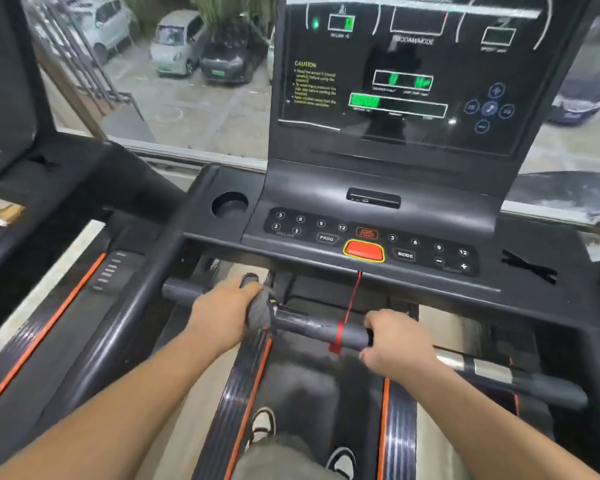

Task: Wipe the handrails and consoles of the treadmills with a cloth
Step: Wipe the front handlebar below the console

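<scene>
Now the left hand [222,310] is closed around a grey cloth [258,311] and presses it onto the handrail [291,321], the dark crossbar just below the console [371,188]. Its fingers curl over the top of the bar, so the cloth is wrapped on the bar under the palm and only a bunched part shows at the right side of the hand. The right hand [399,337] grips the same handrail further to the right, well apart from the cloth. Its fingers are curled over the bar and the thumb comes under it. Just beside this hand a red clip [338,337] sits on the bar, and a thin red cord [354,296] goes from it up to the console edge. On the console there is a red button [363,251] between rows of number keys, and a round cup holder [230,204] at the left. The screen [413,74] above shows green bars. Below the arms a shoe [262,424] stands on the belt [312,393].
</scene>
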`<state>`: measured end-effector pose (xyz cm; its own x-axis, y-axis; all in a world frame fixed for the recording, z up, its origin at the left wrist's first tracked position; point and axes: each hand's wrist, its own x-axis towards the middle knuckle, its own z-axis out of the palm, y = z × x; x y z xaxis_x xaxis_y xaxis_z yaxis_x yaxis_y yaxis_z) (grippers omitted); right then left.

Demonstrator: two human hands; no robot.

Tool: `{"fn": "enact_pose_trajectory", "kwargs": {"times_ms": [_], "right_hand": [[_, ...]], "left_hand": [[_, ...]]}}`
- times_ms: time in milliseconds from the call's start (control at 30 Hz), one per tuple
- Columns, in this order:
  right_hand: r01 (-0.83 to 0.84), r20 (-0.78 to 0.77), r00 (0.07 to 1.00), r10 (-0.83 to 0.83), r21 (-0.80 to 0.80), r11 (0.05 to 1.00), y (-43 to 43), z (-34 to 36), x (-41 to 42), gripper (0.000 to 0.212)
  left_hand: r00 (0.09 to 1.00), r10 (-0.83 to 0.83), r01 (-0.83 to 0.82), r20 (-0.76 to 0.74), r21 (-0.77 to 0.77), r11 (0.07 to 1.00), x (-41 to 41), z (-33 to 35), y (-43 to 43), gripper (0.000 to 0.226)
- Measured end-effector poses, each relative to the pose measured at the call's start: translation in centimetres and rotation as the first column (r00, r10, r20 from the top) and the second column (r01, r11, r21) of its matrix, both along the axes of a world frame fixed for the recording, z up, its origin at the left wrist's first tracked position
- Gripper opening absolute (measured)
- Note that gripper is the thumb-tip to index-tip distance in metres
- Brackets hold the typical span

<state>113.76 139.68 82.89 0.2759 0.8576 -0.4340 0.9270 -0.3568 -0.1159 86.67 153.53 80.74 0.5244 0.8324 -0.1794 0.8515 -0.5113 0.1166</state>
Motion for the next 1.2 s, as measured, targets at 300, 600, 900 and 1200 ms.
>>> {"fn": "enact_pose_trajectory", "kwargs": {"times_ms": [300, 600, 900, 1200], "right_hand": [[-0.02, 0.011, 1.0, 0.019, 0.067, 0.998, 0.3, -0.2, 0.5, 0.028], [-0.055, 0.001, 0.998, 0.055, 0.066, 0.996, 0.3, -0.5, 0.8, 0.022], [-0.046, -0.005, 0.999, 0.047, 0.09, 0.995, 0.2, -0.6, 0.8, 0.017], [-0.034, -0.006, 0.999, 0.034, 0.03, 0.999, 0.4, -0.2, 0.5, 0.017]], "left_hand": [[0.992, -0.073, 0.067, 0.102, 0.064, 0.996, 11.3, -1.8, -8.2, 0.053], [0.992, 0.124, -0.124, 0.007, -0.044, 0.991, 2.8, 0.1, -2.0, 0.052], [0.986, -0.051, 0.065, 0.161, -0.083, 0.994, 9.3, -2.2, -10.5, 0.092], [0.958, -0.186, 0.157, -0.219, -0.142, 0.977, 12.9, 1.3, -4.4, 0.051]]}}
